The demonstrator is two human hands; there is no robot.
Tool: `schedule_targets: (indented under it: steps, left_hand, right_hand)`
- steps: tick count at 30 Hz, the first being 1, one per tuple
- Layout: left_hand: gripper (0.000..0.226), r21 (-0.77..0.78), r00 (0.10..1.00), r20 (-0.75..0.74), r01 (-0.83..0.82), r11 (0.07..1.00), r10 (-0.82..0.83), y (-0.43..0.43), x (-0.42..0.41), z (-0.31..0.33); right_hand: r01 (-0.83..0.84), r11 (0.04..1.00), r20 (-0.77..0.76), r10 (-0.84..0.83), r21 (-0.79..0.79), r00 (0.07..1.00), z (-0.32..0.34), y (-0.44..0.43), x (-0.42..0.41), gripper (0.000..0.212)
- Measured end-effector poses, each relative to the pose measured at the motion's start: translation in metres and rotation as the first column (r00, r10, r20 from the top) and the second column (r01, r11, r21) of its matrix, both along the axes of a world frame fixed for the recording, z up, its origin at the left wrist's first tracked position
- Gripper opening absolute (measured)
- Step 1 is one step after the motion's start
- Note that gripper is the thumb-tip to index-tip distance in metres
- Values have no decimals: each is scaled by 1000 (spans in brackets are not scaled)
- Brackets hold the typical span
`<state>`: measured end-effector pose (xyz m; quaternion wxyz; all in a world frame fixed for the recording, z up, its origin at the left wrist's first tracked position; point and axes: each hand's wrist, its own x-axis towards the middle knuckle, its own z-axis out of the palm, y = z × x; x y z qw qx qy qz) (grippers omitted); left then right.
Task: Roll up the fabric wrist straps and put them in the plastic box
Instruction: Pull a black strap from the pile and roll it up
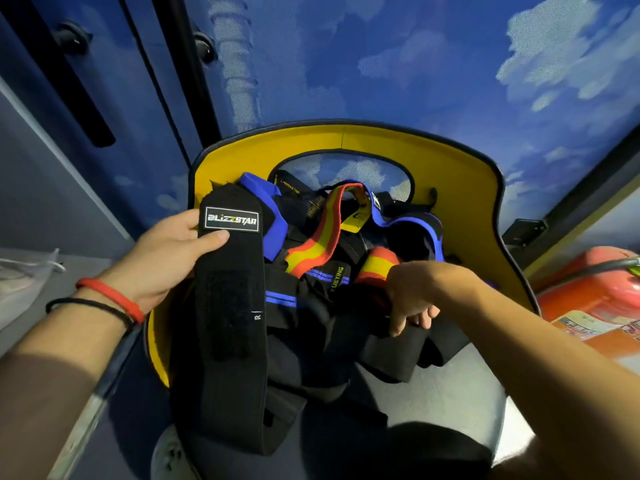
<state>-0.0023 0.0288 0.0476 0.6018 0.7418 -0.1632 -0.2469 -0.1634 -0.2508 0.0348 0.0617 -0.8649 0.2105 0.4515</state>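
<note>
In the head view, inside a yellow shell (450, 174), a tangled pile (329, 271) of wrist straps is seen: black, blue and red-and-yellow ones, all loose. One long black strap (228, 341) is lifted clear of it at the left. It is gripped by the left hand (166, 258), with the thumb pressed across the face just under the white label (231, 220) and the fingers hidden behind. The rest of the strap hangs down flat, and a rough fastening patch (225, 313) is shown on its face.

The right hand (412, 299) is lowered into the pile with its fingers curled down onto black fabric. Whether anything is actually pinched there cannot be told. An orange extinguisher (588, 299) is seen at the far right. The box is not in view.

The strap is judged to be picked out but not yet rolled. A good roll is probably started from the plain end, so that the fastening patch finishes on the outside and can be pressed shut. The band should be kept flat and taut, with its edges lined up at each turn. Both hands are likely needed, so the right should be freed from the pile first.
</note>
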Motion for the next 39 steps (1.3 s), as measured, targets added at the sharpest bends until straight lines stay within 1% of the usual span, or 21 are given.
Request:
schedule_targets:
  steps: [1,3,5,7,9,12,14,15,16,18,19,20,21,23,32,34,35,36,37,38,39]
  left_hand:
    - [25,1,1000,2,-2,1000,2,0,-1,1]
    - [24,8,1000,4,-2,1000,2,0,-2,2]
    - [26,17,1000,6,6,1000,-6,-1,-2,4]
    - [28,13,1000,-4,13,1000,-13,-1,-3,3]
    - [30,14,1000,-16,24,1000,-23,-2,-3,3]
    - [30,17,1000,-12,23,1000,-23,-2,-4,4]
    - [29,15,1000,-11,23,1000,-22,-1,-5,6]
    - [29,16,1000,-12,25,1000,-24,-1,-5,6]
    - [29,21,1000,-11,26,999,-25,0,-5,6]
    - [28,23,1000,-12,28,999,-28,1,-4,5]
    - [28,21,999,-12,31,999,-31,2,-4,5]
    - [29,21,999,-9,34,999,-33,2,-4,5]
    - [29,21,999,-8,34,999,-34,2,-4,5]
    - [30,24,999,-10,34,999,-33,2,-5,6]
    - [31,47,999,-18,38,998,-37,1,-7,8]
    - [32,54,999,-18,43,998,-42,1,-7,8]
    - [32,56,999,-18,41,998,-40,2,-6,7]
    - [33,60,999,-18,39,997,-38,2,-6,7]
    - [33,62,999,-20,36,997,-35,2,-6,7]
    - [33,65,999,-20,35,997,-34,1,-6,7]
    - [34,70,999,-19,36,997,-35,1,-6,7]
  right_hand:
    - [-33,999,31,33,-9,999,2,4,2,32]
    - [-68,997,259,71,-20,963,6,15,8,31]
    - [5,997,519,-41,71,854,6,34,9,50]
    - [-1,996,544,-51,94,838,-5,60,7,65]
    - [-30,999,506,9,33,862,-27,86,4,71]
    - [54,993,635,-112,109,764,-48,94,8,40]
    - [92,935,700,-319,342,639,-50,85,14,26]
    - [107,850,677,-481,516,557,-47,81,15,21]
    - [117,696,581,-669,709,463,-43,78,16,16]
    - [85,228,192,-934,970,303,-30,71,13,17]
    - [48,-17,-30,-959,999,283,-25,66,13,23]
    - [12,-193,-187,-934,981,303,-21,62,13,30]
    - [-13,-288,-267,-901,958,342,-18,58,14,36]
    - [-54,-351,-301,-863,935,406,-12,52,16,40]
    - [-98,-371,-306,-866,923,395,-12,58,22,44]
    - [-98,-361,-306,-884,927,353,-14,64,26,38]
    - [-90,-287,-246,-916,954,316,-17,68,28,32]
    - [-68,-90,-67,-958,994,280,-22,73,29,28]
    - [-20,254,249,-927,967,281,-29,78,29,26]
    - [14,587,548,-763,809,344,-40,84,29,29]
    - [21,814,724,-527,580,445,-53,90,28,37]
